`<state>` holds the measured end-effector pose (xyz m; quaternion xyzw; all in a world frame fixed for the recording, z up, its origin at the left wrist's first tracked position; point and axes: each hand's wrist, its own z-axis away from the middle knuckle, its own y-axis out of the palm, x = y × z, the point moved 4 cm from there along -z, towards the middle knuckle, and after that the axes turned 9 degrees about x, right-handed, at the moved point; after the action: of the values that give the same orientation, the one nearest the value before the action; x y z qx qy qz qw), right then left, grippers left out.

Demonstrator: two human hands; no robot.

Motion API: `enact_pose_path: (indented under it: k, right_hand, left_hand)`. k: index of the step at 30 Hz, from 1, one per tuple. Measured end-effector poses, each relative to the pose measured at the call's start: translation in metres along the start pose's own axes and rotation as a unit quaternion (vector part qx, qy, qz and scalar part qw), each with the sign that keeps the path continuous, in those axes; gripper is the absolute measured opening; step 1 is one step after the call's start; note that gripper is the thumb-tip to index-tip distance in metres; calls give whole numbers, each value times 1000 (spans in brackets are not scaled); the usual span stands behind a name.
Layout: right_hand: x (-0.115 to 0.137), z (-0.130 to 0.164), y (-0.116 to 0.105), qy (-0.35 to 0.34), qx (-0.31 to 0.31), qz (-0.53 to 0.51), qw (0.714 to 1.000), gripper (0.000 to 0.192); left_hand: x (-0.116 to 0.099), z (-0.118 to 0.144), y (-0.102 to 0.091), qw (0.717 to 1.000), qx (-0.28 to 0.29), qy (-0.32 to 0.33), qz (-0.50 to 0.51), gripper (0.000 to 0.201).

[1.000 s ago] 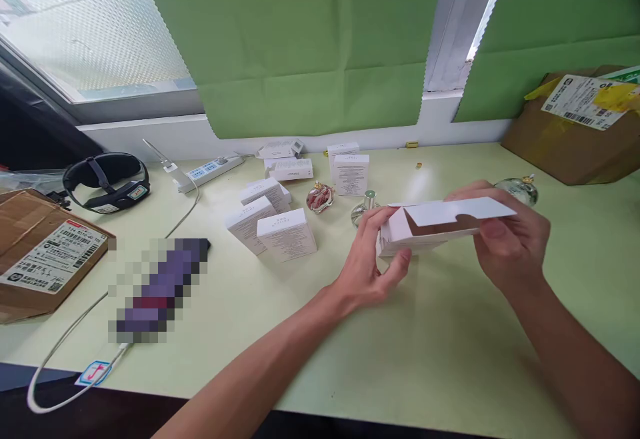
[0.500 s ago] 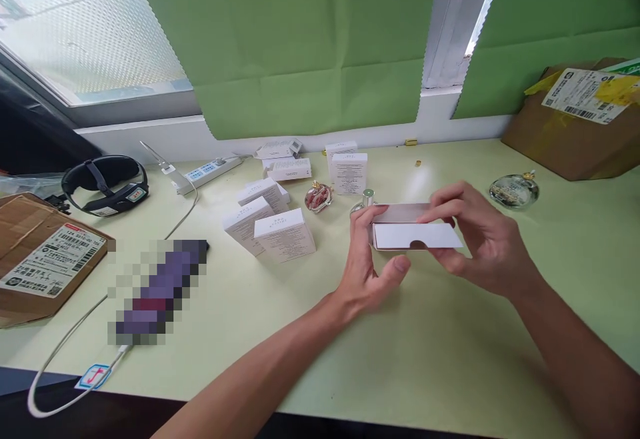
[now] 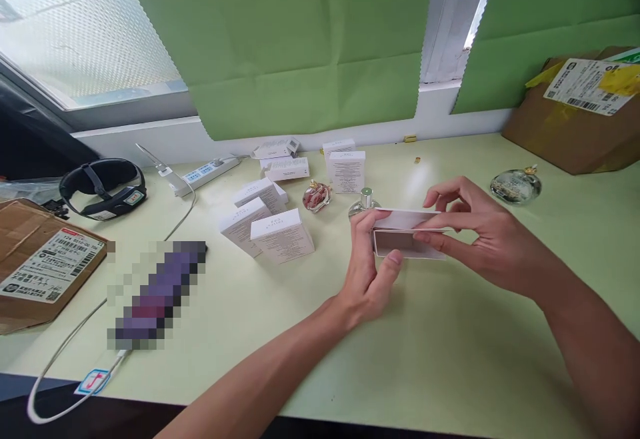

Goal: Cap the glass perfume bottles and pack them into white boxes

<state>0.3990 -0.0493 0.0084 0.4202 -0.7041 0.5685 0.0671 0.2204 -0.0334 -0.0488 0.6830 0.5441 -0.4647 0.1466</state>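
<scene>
I read no text | box labels (image 3: 50, 266) left of my left hand (image 3: 367, 272): print and barcodes, too small.

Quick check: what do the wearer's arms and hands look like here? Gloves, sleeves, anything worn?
Both forearms are bare as far as the view shows: no sleeves in frame. The left hand and right hand wear no gloves. No rings, watch, bands, cables or markings are visible on the wrists or fingers. Fingernails look short and unpainted.
</scene>
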Motion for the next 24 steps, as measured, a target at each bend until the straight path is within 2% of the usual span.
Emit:
enact_pose_path:
  k: [7,12,20,24]
  right_hand:
    - [10,0,9,-23,78,16,997,27]
    - [15,-1,15,-34,99,36,994,30]
    - [13,-4,19,-20,10,112,994,31]
    - [8,-2,14,-11,-52,94,994,19]
  left_hand:
    - [4,1,2,1000,12,6,8,42]
    - [6,0,3,1000,15,2,21,42]
    - [9,-1,5,999,23,-2,22,42]
    - [8,-3,2,1000,6,1,-17,41]
